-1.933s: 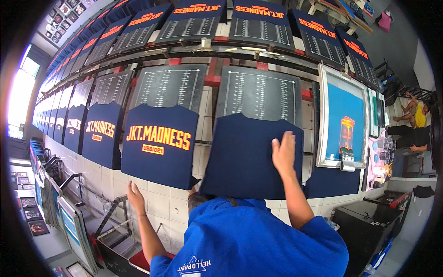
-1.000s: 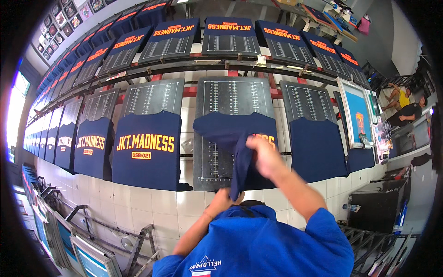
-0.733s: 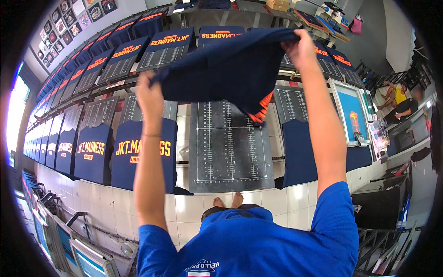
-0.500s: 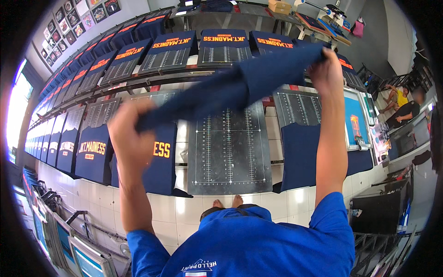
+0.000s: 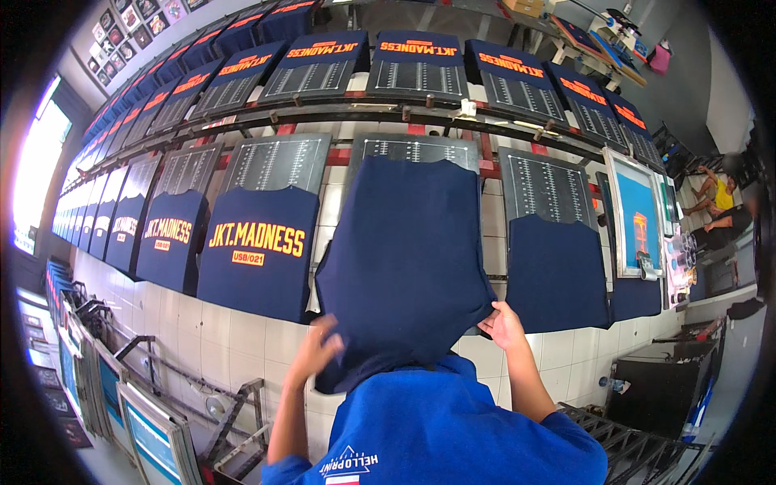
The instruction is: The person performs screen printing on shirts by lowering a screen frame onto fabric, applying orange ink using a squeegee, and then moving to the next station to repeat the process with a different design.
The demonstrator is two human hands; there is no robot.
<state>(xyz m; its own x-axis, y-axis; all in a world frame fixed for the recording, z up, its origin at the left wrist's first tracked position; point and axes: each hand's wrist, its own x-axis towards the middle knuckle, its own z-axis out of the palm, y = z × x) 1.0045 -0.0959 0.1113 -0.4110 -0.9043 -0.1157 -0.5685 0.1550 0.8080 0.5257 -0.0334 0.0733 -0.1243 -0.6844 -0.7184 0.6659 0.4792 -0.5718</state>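
A plain navy T-shirt (image 5: 404, 242) lies over the dark printing board (image 5: 416, 149) in front of me, its lower part hanging toward my body. The board's far end, marked with white ruler lines, shows beyond it. My right hand (image 5: 503, 325) pinches the shirt's right edge near the board's close end. At the lower left edge, my left hand (image 5: 318, 352) has its fingers apart, beside the cloth and slightly blurred; any contact is hard to make out.
To the left, a navy shirt with orange print (image 5: 257, 238) begins a row of similar shirts on boards. A plain navy shirt (image 5: 558, 271) covers the board to the right. Beyond it stands a framed screen (image 5: 634, 214). Two people sit at the far right.
The shirt, held up and stretched between both hands before, now lies over the board. Both hands have come down and closer to my body; the left has let go.
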